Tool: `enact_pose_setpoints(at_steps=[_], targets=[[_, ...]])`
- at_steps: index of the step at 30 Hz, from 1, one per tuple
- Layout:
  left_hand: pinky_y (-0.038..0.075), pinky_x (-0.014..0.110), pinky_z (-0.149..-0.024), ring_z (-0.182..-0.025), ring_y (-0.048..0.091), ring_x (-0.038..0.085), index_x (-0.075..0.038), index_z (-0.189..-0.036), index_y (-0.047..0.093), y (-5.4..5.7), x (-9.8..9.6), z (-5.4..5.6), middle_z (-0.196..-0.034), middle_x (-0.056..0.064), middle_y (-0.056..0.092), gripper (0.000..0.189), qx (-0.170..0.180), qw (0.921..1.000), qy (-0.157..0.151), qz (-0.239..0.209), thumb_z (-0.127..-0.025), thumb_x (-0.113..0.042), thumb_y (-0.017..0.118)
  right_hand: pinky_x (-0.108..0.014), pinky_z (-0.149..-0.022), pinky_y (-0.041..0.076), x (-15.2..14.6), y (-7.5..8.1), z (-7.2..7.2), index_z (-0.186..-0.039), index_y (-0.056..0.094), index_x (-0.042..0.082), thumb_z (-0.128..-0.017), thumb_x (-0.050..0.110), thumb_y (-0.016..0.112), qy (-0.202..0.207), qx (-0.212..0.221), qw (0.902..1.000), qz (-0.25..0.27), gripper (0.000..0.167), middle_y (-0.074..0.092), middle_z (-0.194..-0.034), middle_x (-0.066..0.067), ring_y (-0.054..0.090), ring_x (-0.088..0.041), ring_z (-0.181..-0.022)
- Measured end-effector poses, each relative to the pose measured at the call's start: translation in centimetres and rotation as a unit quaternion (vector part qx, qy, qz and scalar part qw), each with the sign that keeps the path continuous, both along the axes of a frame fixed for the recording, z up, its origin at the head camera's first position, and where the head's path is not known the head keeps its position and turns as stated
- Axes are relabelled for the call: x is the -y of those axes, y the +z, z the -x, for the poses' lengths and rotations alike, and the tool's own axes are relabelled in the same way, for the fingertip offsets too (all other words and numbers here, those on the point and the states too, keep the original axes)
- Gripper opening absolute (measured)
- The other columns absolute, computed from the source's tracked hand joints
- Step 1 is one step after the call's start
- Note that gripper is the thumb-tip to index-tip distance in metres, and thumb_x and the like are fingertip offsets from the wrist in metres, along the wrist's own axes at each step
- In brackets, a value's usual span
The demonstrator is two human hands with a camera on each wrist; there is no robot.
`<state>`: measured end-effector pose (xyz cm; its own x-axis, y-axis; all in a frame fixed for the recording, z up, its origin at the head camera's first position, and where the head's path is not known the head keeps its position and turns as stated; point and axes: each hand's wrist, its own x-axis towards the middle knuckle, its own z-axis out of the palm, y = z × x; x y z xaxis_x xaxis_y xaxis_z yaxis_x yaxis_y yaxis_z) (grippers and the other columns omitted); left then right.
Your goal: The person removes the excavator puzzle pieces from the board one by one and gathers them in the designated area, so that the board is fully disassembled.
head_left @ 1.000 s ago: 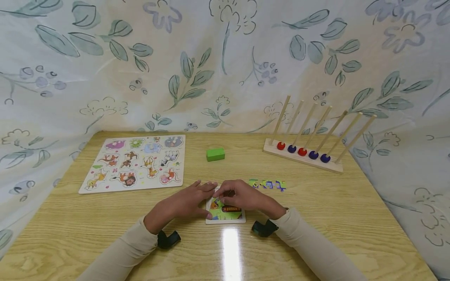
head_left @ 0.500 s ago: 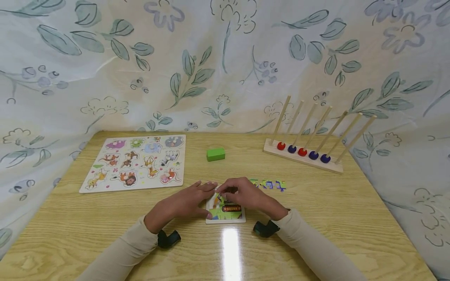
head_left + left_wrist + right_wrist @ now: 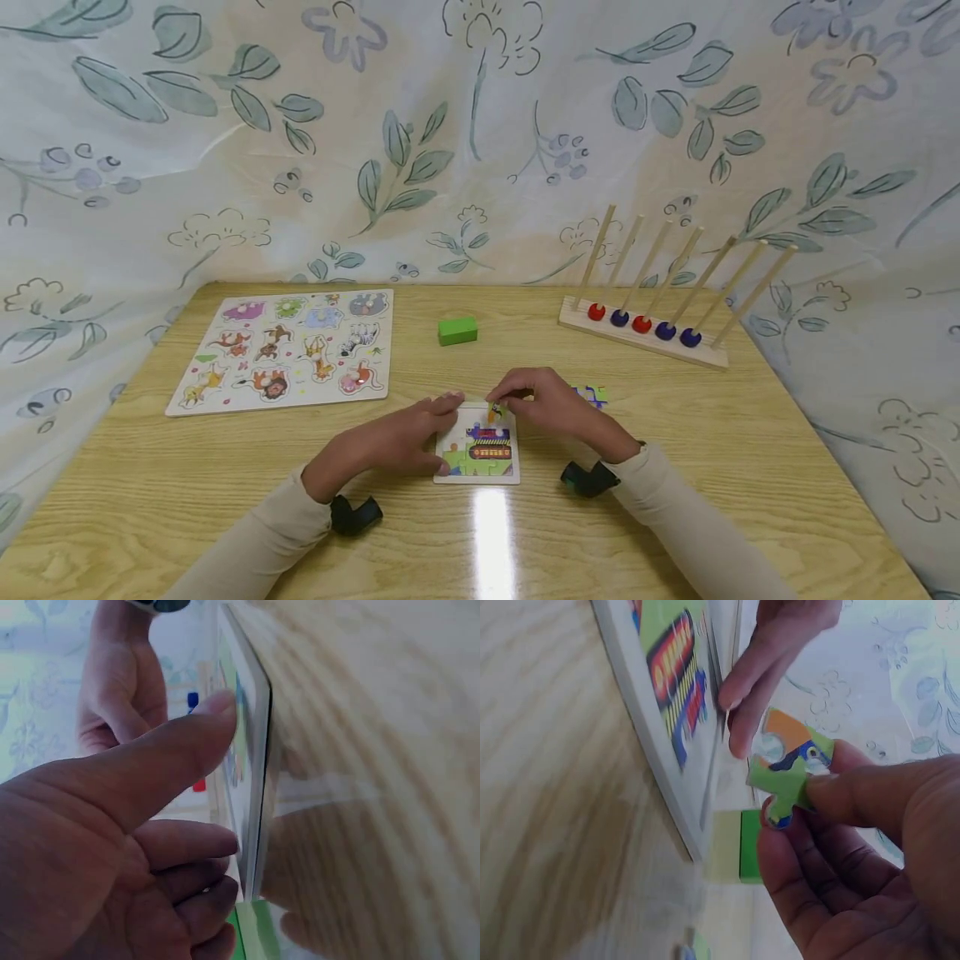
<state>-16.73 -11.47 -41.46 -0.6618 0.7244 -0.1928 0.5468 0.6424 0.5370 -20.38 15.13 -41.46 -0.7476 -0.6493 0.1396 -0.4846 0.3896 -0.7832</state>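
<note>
My right hand (image 3: 551, 410) pinches a jigsaw piece (image 3: 791, 769) between thumb and fingers, just above the far right corner of a small puzzle board (image 3: 477, 479). The piece is green, orange and blue, with a round knob. My left hand (image 3: 393, 435) lies along the board's left side, its thumb (image 3: 191, 746) on the surface near the front corner and its fingers by the far left edge. Fitted pieces (image 3: 489, 452) show part of a vehicle with an orange track. Bare white backing shows on the upper left of the board.
Loose puzzle pieces (image 3: 596, 395) lie behind my right hand, partly hidden. A green block (image 3: 457, 331) sits beyond the board. An animal puzzle (image 3: 281, 350) lies at left; a wooden peg stand (image 3: 643, 332) with red and blue beads stands at back right.
My right hand has moved right with the jigsaw piece, from the board's upper left to its upper right corner, uncovering more of the picture. My left hand stays about where it was.
</note>
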Motion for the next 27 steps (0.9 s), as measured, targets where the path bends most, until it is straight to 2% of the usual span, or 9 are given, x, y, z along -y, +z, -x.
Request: enact_pose_setpoints(at_steps=[6, 13, 20, 27], targets=[[0.021, 0.045, -0.114, -0.146, 0.011, 0.027, 0.002, -0.151, 0.028, 0.1, -0.2, 0.0, -0.162, 0.008, 0.012, 0.073, 0.031, 0.9987, -0.026, -0.031, -0.093, -0.022, 0.067, -0.029, -0.079, 0.053, -0.9, 0.1, 0.3, -0.106, 0.074, 0.001, -0.093, -0.008, 0.058, -0.007, -0.016, 0.9998, -0.004, 0.023, 0.069, -0.098, -0.002, 0.064, -0.014, -0.091], [0.021, 0.044, -0.114, -0.146, 0.011, 0.028, 0.005, -0.151, 0.025, -0.2, -0.7, 0.3, -0.161, 0.014, 0.011, 0.071, 0.026, 0.9969, -0.066, -0.036, -0.095, -0.015, 0.064, -0.028, -0.077, 0.053, -1.8, 0.0, 0.4, -0.106, 0.074, 0.002, -0.093, -0.006, 0.059, -0.022, -0.006, 0.9995, -0.023, 0.021, 0.07, -0.099, -0.003, 0.063, -0.016, -0.09], [0.021, 0.045, -0.114, -0.146, 0.01, 0.03, 0.006, -0.151, 0.021, 0.0, -0.6, 0.3, -0.161, 0.015, 0.009, 0.072, 0.038, 0.9973, -0.061, -0.016, -0.096, -0.015, 0.063, -0.029, -0.076, 0.053, -2.5, 0.6, 0.3, -0.104, 0.074, 0.003, -0.093, -0.005, 0.06, -0.041, 0.007, 0.998, -0.048, 0.019, 0.07, -0.099, -0.002, 0.063, -0.016, -0.09], [0.018, 0.046, -0.115, -0.147, 0.007, 0.032, 0.006, -0.152, 0.015, -0.1, -0.2, 0.2, -0.161, 0.017, 0.007, 0.074, 0.043, 0.997, -0.062, -0.018, -0.097, -0.014, 0.06, -0.028, -0.073, 0.053, -3.7, 0.5, 0.5, -0.103, 0.074, 0.002, -0.093, -0.006, 0.06, -0.044, 0.007, 0.997, -0.064, 0.02, 0.069, -0.098, -0.002, 0.062, -0.016, -0.088]])
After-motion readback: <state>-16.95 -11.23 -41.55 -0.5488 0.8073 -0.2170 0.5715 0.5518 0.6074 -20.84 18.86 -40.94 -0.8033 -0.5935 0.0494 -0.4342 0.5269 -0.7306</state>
